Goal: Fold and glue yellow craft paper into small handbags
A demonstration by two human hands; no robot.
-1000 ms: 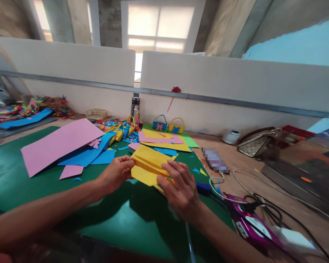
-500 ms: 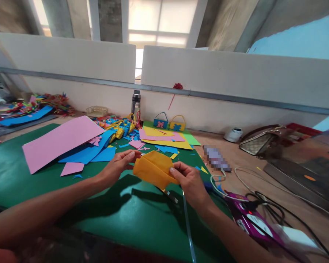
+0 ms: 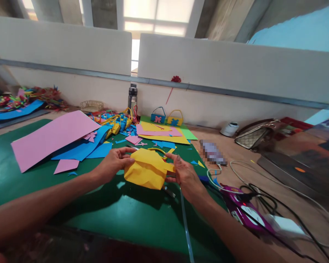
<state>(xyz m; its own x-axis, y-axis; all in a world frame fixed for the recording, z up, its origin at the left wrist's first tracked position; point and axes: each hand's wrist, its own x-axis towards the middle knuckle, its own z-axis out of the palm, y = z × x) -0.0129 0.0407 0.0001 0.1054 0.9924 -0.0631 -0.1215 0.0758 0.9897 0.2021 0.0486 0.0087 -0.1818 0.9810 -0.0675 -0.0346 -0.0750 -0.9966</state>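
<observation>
A small folded yellow paper bag point(image 3: 146, 171) is held above the green mat point(image 3: 104, 212) between my two hands. My left hand point(image 3: 116, 164) pinches its upper left edge between thumb and fingers. On the other side, my right hand point(image 3: 185, 175) has its fingers closed around a narrow tab at the bag's right end. Behind the bag's top a thin yellow strip point(image 3: 157, 149) curves up. Under the right hand a long translucent stick point(image 3: 185, 223) runs toward the mat's front; its upper end is hidden. A metal-tipped tool point(image 3: 169, 191) lies partly covered below the bag.
Pink sheets point(image 3: 55, 138) and blue sheets point(image 3: 98, 150) lie at left. Behind are piled small yellow and blue bags point(image 3: 117, 126), and two finished bags point(image 3: 174, 118) stand by the wall. A phone point(image 3: 212, 151), cables and a purple power strip point(image 3: 244, 208) lie at right.
The yellow bag has turned in my hands and moved slightly left, showing its folded side and a curved strip. My left fingers have closed on its edge. The view has tilted down slightly.
</observation>
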